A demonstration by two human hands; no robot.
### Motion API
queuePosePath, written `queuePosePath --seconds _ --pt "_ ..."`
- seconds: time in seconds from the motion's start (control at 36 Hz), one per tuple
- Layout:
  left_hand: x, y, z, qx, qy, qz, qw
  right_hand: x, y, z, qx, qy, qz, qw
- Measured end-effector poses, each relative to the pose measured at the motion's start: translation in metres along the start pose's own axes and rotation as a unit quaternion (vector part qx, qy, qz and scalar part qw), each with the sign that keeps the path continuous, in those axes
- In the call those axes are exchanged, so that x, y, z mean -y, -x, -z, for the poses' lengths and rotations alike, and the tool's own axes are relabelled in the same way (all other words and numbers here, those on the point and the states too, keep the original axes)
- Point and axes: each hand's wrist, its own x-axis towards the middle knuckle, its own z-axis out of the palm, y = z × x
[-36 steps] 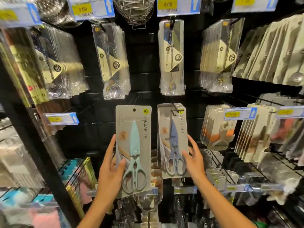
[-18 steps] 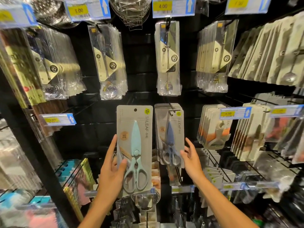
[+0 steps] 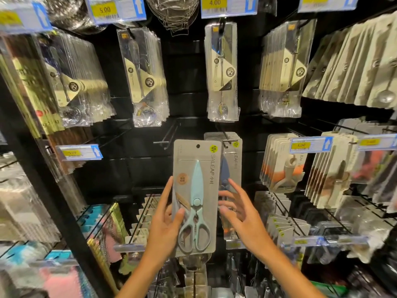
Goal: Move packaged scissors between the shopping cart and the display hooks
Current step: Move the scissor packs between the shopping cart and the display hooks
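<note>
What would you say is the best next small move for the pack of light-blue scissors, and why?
Probably lift the light-blue scissors pack up and left, so its hang hole meets the bare hook. The left hand grips it below that hook; the right hand is open beside it.

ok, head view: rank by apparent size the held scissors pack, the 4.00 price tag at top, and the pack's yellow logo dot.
1. held scissors pack, gripped by the left hand; nearness to the camera inflates it
2. 4.00 price tag, partly cut off at the top edge
3. yellow logo dot
</note>
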Motion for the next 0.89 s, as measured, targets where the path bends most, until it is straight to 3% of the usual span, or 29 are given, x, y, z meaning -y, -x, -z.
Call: queuePosePath --seconds 0.33,0.64,0.89 --pt "0.005 0.001 -0.016 0.054 0.01 0.028 0.998 0.004 0.005 0.007 -0.053 0.013 0.009 0.998" --pt "0.015 -0.021 -0.019 0.082 -0.063 0.029 0.994 -0.007 0.009 0.025 -0.08 0.038 0.003 0.996" --pt "0.007 -0.042 -0.027 0.125 -0.062 0.02 0.99 -0.01 0.0 0.039 -0.098 0.038 -0.014 0.994"
